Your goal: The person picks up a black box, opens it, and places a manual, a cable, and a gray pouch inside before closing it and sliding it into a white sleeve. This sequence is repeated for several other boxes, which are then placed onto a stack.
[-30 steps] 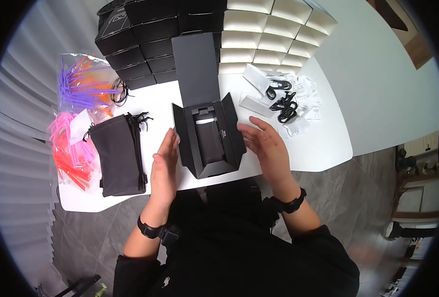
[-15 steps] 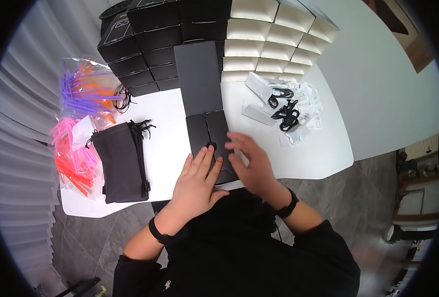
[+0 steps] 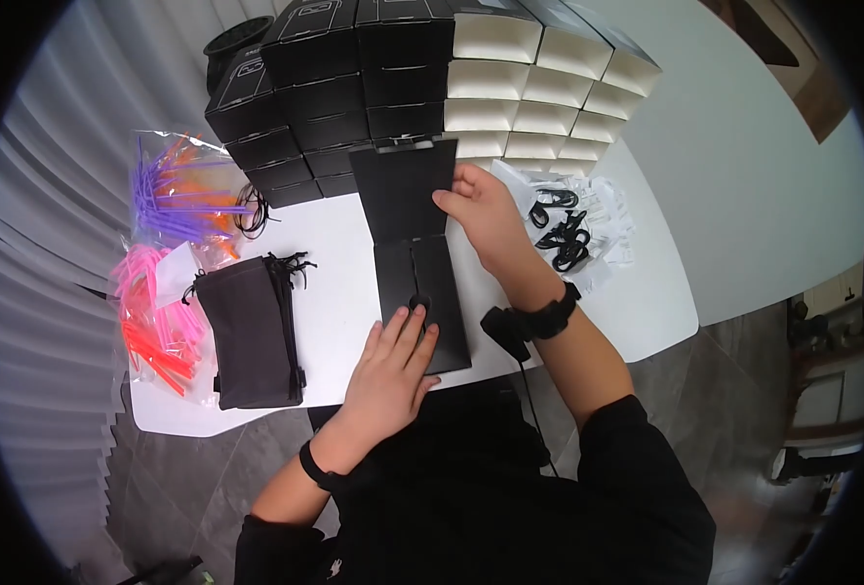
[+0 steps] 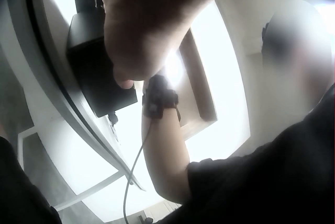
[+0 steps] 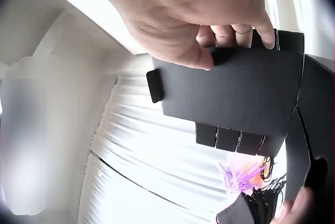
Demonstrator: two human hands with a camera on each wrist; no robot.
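A black box [image 3: 448,322] stands near the table's front edge, its inner flaps folded over the top. The left hand [image 3: 385,375] lies with extended fingers on those flaps beside a round notch. The right hand [image 3: 486,210] pinches the right edge of the raised lid [image 3: 403,190] between thumb and fingers. In the right wrist view the right hand [image 5: 193,20] has its thumb on one face of the lid [image 5: 235,90], the fingers behind it. The left wrist view shows the left hand [image 4: 146,25] close over the black box [image 4: 99,72].
Stacked black boxes [image 3: 320,97] and white-interior boxes [image 3: 490,83] line the table's back. Black pouches [image 3: 252,336] lie left of the box, with bagged purple sticks [image 3: 164,200] and pink ones [image 3: 149,283] farther left. Black cables [image 3: 570,241] and white papers [image 3: 612,219] lie at the right.
The box's side flaps have folded inward. The left hand has moved onto them, and the right hand has moved up to the lid, which now tilts more upright.
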